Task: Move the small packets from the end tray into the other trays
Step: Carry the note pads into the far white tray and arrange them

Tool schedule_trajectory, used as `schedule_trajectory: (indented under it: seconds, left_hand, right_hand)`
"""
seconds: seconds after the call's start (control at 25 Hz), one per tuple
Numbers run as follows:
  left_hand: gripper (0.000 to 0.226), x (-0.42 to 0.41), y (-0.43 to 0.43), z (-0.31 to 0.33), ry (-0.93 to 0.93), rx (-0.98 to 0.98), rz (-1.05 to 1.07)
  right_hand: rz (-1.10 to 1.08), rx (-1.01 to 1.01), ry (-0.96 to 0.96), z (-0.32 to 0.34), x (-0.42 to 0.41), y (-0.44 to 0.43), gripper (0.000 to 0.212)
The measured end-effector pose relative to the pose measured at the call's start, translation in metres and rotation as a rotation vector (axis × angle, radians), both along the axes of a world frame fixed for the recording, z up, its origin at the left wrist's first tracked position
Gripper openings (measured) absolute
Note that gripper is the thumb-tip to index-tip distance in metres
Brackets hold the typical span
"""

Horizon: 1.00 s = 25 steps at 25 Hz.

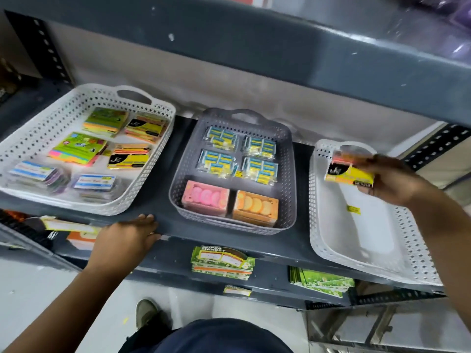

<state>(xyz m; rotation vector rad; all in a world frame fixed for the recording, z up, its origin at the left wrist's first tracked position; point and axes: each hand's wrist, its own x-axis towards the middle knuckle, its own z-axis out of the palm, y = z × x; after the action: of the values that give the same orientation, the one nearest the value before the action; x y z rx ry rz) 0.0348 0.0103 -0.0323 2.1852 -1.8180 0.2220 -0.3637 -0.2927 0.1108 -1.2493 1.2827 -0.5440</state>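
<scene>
Right hand [390,178] pinches a yellow-black packet [349,171] by its right end, fingers on top and thumb under, held above the far part of the white end tray [331,253]. That tray looks otherwise bare apart from a small yellow sticker [353,209] on its floor. Left hand [127,239] lies flat and spread on the front edge of the shelf [163,220], gripping nothing. Grey middle tray [175,184] is packed with wrapped blue-yellow packs and two pink and orange boxes. Left white tray [33,138] holds sticky-note pads, including two matching yellow-black ones, with free floor at its left side. Packet looks light, a stiff paper block, film wrap probably slick; best pinched across its short ends or flat faces. Likely goes beside its twins in the left tray
</scene>
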Motion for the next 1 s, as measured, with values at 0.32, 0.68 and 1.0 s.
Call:
schedule_trajectory:
  seconds: [0.32, 0.68, 1.0]
  left_hand:
    - [0.039, 0.012, -0.002, -0.008, 0.050, 0.141, 0.012]
    - [0.034, 0.015, 0.001, 0.007, 0.091, 0.083, 0.002]
    - [0.034, 0.017, -0.001, 0.003, 0.089, 0.170, 0.022]
  right_hand:
    - [0.218, 0.050, -0.287, 0.008, 0.178, -0.003, 0.036]
    - [0.536, -0.105, -0.058, -0.011, 0.381, 0.047, 0.026]
    - [0.829, -0.630, 0.499, -0.052, 0.465, 0.082, 0.028]
